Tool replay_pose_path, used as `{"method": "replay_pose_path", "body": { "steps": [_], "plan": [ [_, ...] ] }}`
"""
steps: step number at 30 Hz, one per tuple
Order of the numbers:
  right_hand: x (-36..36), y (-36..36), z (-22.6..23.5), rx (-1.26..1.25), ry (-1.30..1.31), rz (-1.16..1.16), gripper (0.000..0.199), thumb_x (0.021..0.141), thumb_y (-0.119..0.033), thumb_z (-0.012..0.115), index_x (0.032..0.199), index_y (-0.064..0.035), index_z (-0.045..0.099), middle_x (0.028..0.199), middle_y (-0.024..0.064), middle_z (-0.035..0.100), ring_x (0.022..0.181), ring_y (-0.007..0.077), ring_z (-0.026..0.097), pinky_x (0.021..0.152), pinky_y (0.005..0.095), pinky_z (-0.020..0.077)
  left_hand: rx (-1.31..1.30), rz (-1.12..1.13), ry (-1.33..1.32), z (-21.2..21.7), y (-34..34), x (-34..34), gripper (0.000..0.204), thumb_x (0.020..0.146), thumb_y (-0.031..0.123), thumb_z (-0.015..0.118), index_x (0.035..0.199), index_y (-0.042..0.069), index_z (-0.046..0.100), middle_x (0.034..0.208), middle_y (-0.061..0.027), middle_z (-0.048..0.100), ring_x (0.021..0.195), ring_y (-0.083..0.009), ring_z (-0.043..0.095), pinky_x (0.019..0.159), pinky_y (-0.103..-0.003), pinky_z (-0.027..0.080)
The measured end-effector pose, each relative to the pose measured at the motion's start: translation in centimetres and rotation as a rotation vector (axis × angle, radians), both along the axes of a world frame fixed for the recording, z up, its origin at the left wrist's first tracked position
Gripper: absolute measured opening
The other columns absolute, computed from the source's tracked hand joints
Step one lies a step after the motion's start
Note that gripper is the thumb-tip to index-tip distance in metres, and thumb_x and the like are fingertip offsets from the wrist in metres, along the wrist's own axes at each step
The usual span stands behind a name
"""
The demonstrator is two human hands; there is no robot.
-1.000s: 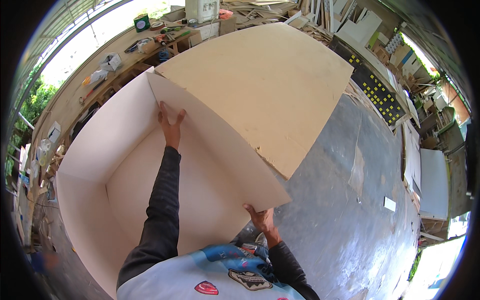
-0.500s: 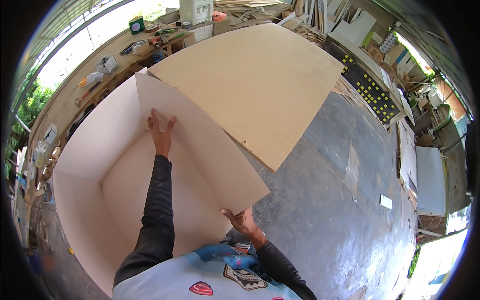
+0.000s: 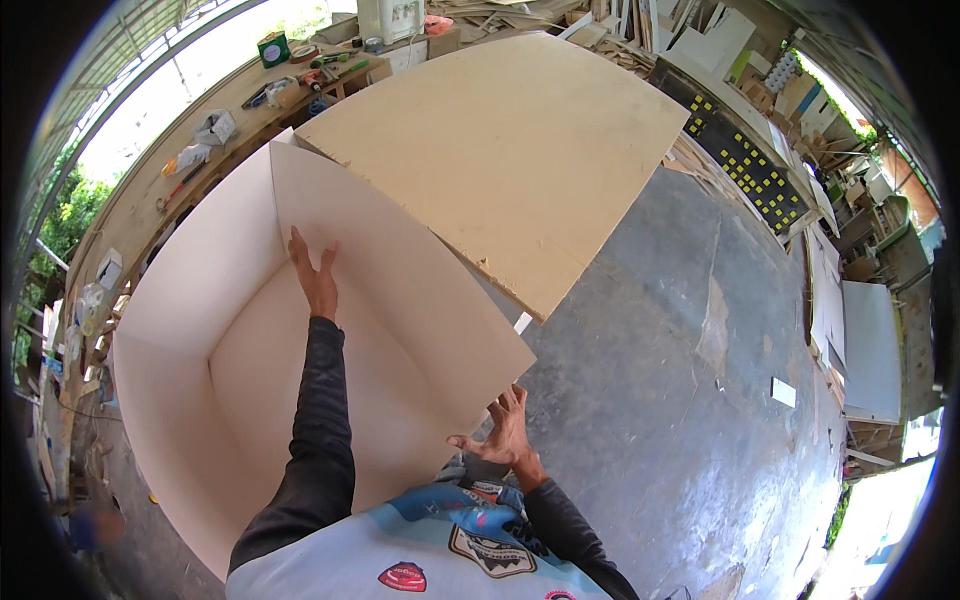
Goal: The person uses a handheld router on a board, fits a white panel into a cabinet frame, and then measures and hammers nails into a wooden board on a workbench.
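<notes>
A large, pale, open-topped box (image 3: 240,440) with upright panels stands in front of me. My left hand (image 3: 317,280) reaches inside it, fingers spread, at the inner face of the right side panel (image 3: 400,270). Beside that panel's near end is my right hand (image 3: 507,432), its thumb and fingers apart. Its fingertips are by the panel's lower near corner; whether they touch the edge is hard to see. A big light-wood board (image 3: 500,160) lies just beyond the panel, its left edge running along the panel's top.
A long wooden workbench (image 3: 150,215) with tools runs along the left. Scrap wood (image 3: 490,15) is piled at the back, near a black panel with yellow squares (image 3: 745,165). Grey concrete floor (image 3: 650,430) stretches to the right, with a small white piece (image 3: 783,392) on it.
My right hand has loosened from the panel's near edge and its fingers have spread. My left hand has shifted slightly down along the panel. The view has shifted a little.
</notes>
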State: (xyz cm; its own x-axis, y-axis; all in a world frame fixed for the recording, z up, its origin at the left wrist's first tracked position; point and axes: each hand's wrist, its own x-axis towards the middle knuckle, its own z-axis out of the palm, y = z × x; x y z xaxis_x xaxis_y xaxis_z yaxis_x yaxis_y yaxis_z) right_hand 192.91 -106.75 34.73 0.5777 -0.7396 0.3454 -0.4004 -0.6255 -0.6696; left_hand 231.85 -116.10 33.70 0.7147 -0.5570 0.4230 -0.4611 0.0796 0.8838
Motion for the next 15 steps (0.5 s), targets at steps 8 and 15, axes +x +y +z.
{"method": "replay_pose_path", "body": {
  "steps": [8,15],
  "plan": [
    [-4.7,1.4,-6.0,0.15,-0.476,-0.19,0.057,0.087,-0.048,0.059,0.114,0.0017,0.065,0.117,0.0173,0.061,0.096,0.0288,0.059,0.09,0.0433,0.0407,-0.19,0.183,0.216,1.3,2.1,-0.4,0.073,0.092,0.027,0.062,0.15,-0.004,0.03,0.155,-0.0218,0.031,0.145,-0.0325,0.027,0.117,-0.04,0.021],
    [-17.6,2.8,-19.6,0.747,-0.059,-0.396,0.044,0.096,-0.037,0.049,0.092,0.0014,0.071,0.082,0.0172,0.069,0.078,0.0259,0.066,0.073,0.037,0.05,-0.395,0.274,0.396,7.6,4.3,-9.7,0.058,0.093,0.02,0.061,0.139,-0.01,0.045,0.139,-0.0206,0.054,0.128,-0.0261,0.051,0.108,-0.034,0.036]
  ]
}}
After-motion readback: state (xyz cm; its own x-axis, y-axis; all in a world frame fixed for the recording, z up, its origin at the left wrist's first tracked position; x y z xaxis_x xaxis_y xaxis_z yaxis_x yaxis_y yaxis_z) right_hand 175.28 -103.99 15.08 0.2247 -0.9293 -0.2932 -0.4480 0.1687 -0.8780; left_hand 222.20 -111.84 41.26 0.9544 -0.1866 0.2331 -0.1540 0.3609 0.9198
